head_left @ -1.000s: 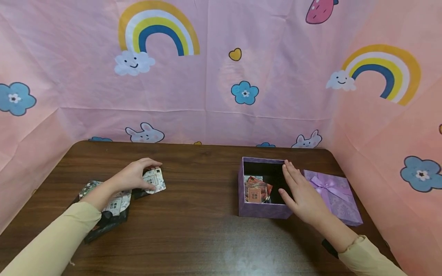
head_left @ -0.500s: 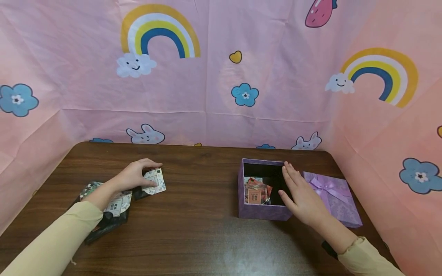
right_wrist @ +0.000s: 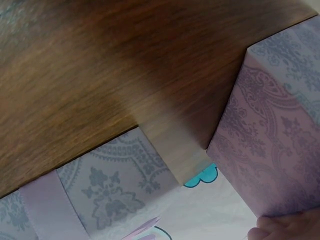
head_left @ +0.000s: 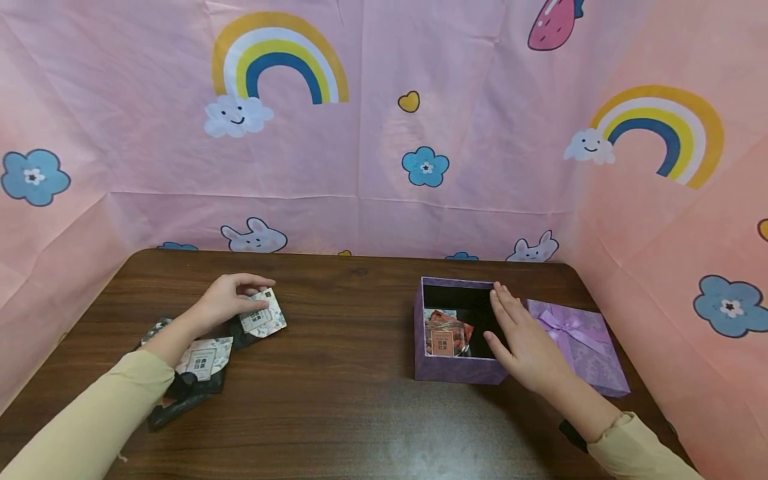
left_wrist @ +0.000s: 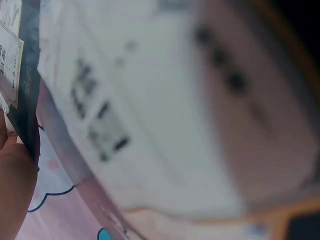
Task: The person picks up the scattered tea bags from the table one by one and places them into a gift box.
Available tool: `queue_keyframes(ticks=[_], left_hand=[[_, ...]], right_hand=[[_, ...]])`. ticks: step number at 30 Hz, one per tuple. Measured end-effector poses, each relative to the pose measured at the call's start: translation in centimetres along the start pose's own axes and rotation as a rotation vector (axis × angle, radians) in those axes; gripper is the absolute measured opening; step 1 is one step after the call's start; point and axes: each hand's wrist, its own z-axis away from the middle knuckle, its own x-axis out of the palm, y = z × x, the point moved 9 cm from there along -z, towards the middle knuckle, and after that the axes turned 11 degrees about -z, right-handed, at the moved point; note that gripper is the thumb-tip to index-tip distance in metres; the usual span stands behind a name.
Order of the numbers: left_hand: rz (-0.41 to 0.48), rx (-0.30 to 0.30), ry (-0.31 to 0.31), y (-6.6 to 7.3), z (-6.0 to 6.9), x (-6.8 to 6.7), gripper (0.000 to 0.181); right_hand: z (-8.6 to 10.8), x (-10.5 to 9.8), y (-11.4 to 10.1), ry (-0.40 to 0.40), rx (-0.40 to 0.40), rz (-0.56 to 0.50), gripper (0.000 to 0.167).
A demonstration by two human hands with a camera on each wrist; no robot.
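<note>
In the head view my left hand [head_left: 223, 305] pinches a white-fronted tea sachet [head_left: 273, 319], its thumb across the printed face. In the left wrist view that tea sachet's label [left_wrist: 9, 62] and dark film show at the left edge beside the hand [left_wrist: 17, 185]. My right hand [head_left: 534, 347] lies with straight fingers along the right rim of an uncovered purple box [head_left: 461, 371]. Orange-red and pale tea sachets [head_left: 443, 341] lie in the box's left part. From the right wrist, fingertips [right_wrist: 285, 227] touch the box's patterned side [right_wrist: 270, 125].
Several more tea sachets [head_left: 201, 363] overlap under my left forearm; one blurred white sachet [left_wrist: 150, 125] fills much of the left wrist view. The box's lid [head_left: 600, 357], with a ribbon bow, lies right of the box. The brown table [head_left: 336, 400] meets a printed pink cloth [head_left: 384, 220] behind.
My left hand has shifted slightly left with the tea sachet, which has turned and shows more of its face and dark edge. The right hand stays on the box.
</note>
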Motion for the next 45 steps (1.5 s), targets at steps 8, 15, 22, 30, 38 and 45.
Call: queue_keyframes(ticks=[8,15,22,30,38,45], left_hand=[[-0.023,-0.049,0.069,0.2,0.3,-1.7,0.041],[-0.036,-0.095,0.132,0.8,0.6,-3.4,0.036],[-0.073,-0.138,0.179,1.7,0.5,-4.7,0.034],[0.003,-0.158,0.171,4.6,0.3,-4.2,0.033],[0.229,-0.192,0.162,6.9,-0.6,-2.5,0.038],[0.379,-0.177,0.154,10.2,-1.4,-1.5,0.04]], right_hand=[[0.0,0.1,0.0,0.001,-0.002,0.002,0.074],[0.0,0.1,0.1,-0.01,0.009,0.002,0.073],[-0.1,-0.1,-0.1,-0.007,0.008,0.012,0.073],[0.0,0.0,0.0,-0.01,0.014,0.027,0.073],[-0.1,0.0,-0.3,0.011,-0.02,0.052,0.072],[-0.1,0.0,-0.3,-0.012,-0.013,0.06,0.071]])
